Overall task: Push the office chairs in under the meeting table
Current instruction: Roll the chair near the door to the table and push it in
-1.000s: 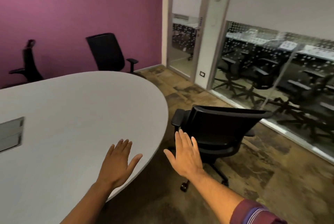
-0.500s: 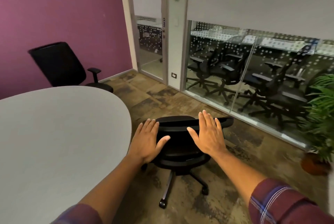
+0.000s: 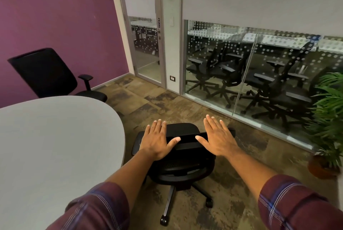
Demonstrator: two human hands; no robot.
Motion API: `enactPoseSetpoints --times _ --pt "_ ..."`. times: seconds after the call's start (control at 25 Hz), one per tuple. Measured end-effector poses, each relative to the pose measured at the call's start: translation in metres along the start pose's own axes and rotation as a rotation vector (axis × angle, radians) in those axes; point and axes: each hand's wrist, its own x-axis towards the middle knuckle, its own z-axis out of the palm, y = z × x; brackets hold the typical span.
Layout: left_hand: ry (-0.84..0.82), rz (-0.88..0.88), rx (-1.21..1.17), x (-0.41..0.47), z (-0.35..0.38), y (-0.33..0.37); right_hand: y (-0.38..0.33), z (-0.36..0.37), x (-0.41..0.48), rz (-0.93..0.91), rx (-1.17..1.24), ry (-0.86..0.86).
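Observation:
A black office chair (image 3: 182, 163) stands on the floor just right of the rounded end of the grey meeting table (image 3: 55, 146), its backrest top towards me. My left hand (image 3: 157, 140) is flat, fingers spread, over the left end of the backrest top. My right hand (image 3: 218, 138) is spread the same way over the right end. Neither hand grips anything; I cannot tell whether they touch the backrest. A second black chair (image 3: 48, 74) stands at the table's far side by the purple wall, partly hidden by the tabletop.
A glass partition (image 3: 259, 74) with several chairs behind it runs along the right. A glass door (image 3: 144, 44) is at the back. A potted plant (image 3: 328, 118) stands at the far right. Patterned carpet (image 3: 148, 103) lies between the table and the glass.
My view has swung right and closer to the near chair. Both hands have moved from beside the table edge to over the chair's backrest top.

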Motion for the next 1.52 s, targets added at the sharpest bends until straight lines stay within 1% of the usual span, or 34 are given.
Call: enactPoseSetpoints --times 0.08,0.12,0.36,0.48,0.64,1.0,1.24,1.52 --pt "-0.077 -0.006 0.047 0.003 0.007 -0.006 0.000 0.005 0.004 -0.014 0.044 -0.055" --pt "-0.082 -0.007 0.062 0.004 0.009 -0.010 0.000 0.007 0.006 -0.024 0.051 -0.058" --pt "0.058 0.015 0.109 -0.014 0.017 -0.024 -0.015 0.010 0.000 -0.070 -0.036 -0.005" --pt "0.045 0.048 0.120 -0.029 0.012 -0.027 -0.024 0.008 -0.008 -0.078 -0.050 -0.032" --pt "0.039 0.062 0.108 -0.056 0.007 -0.029 -0.037 0.010 -0.031 -0.070 -0.051 -0.015" --pt "0.121 0.075 0.088 -0.150 0.015 -0.041 -0.081 0.007 -0.098 -0.120 -0.055 -0.001" --pt "0.138 0.000 0.055 -0.218 0.016 -0.045 -0.110 0.005 -0.140 -0.174 -0.037 -0.010" --pt "0.182 -0.117 0.023 -0.307 0.025 -0.039 -0.136 0.006 -0.190 -0.301 0.012 0.035"
